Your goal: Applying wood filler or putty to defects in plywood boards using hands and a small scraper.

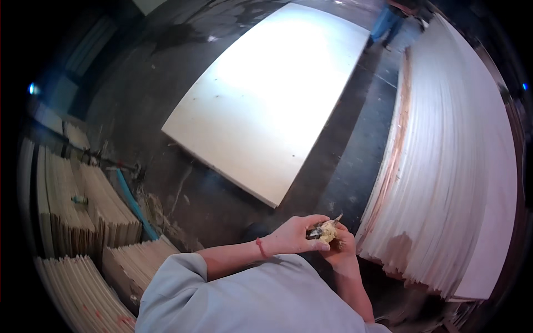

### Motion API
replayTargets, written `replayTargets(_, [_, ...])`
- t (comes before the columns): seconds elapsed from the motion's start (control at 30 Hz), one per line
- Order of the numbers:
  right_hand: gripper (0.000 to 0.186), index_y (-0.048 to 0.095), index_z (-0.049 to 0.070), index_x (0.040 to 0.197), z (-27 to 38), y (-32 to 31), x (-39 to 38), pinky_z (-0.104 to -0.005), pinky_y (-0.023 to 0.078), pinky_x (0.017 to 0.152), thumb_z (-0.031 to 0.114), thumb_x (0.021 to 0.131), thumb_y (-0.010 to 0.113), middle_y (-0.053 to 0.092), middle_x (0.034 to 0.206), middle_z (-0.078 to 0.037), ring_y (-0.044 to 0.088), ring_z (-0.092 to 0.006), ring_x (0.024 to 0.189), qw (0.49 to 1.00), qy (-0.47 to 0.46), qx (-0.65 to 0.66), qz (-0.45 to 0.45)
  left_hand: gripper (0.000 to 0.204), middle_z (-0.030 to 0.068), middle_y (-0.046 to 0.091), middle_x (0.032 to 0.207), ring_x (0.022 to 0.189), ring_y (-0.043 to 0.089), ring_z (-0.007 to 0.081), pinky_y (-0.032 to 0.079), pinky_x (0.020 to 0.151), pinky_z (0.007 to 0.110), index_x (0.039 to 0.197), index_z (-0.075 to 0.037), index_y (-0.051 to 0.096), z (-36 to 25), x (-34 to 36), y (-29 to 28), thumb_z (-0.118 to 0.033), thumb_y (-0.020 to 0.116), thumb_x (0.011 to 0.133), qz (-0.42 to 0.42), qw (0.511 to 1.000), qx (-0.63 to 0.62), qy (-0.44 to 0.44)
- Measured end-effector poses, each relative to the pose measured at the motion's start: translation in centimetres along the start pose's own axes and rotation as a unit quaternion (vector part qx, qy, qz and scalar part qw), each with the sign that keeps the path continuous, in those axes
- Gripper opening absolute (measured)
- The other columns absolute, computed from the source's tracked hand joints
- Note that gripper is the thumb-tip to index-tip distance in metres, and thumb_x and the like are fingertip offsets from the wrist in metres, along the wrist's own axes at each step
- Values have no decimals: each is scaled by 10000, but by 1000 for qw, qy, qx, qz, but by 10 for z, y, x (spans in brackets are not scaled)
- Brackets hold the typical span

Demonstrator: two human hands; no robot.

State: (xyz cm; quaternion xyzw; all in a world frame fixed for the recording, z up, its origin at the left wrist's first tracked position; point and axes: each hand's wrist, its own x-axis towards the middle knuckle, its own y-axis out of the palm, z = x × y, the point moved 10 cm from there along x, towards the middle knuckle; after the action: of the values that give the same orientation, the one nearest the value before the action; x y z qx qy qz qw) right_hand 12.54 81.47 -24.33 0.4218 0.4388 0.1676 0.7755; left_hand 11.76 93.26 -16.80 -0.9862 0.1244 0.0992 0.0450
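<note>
In front of my body, both hands meet around a pale yellow, crumbly-looking lump (pixel 328 231) with a dark, streaked piece (pixel 315 233) against it. A thin pointed tip sticks up at its far side; its exact kind is too small to make out. My left hand (pixel 290 235), a red band at its wrist, is closed with fingers and thumb on the dark piece. From the right, my right hand (pixel 343 244) curls around the lump, its fingers partly hidden. Beyond the hands lies a large pale wooden panel (pixel 261 105), with a few small dark marks on its face.
To my right stands a tall stack of thin pale sheets (pixel 438 166) with ragged edges. Several bundles of wooden sheets (pixel 66 216) sit at the left, beside a blue hose-like strip (pixel 133 202). Another person (pixel 388 25) in blue trousers stands at the far right.
</note>
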Motion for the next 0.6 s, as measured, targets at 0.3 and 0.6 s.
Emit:
replayTargets(0.3, [269,654,-14,1124,-175,99,122,-478,594,868,67,880,573,699,1094,-182,706,-350,973,987,129,-77,51,629,81,686,1057,864,635,115,526,812,282,1479,-29,447,52,-147,-180,-172,711,927,-85,984,-139,-68])
replayTargets(0.6, [214,652,-50,1109,-371,273,241,-438,585,806,54,929,597,713,1001,-166,714,-295,888,962,185,-177,97,166,-54,583,713,666,522,51,453,602,253,900,-32,665,186,-374,-432,-185,671,963,-448,873,-132,-138])
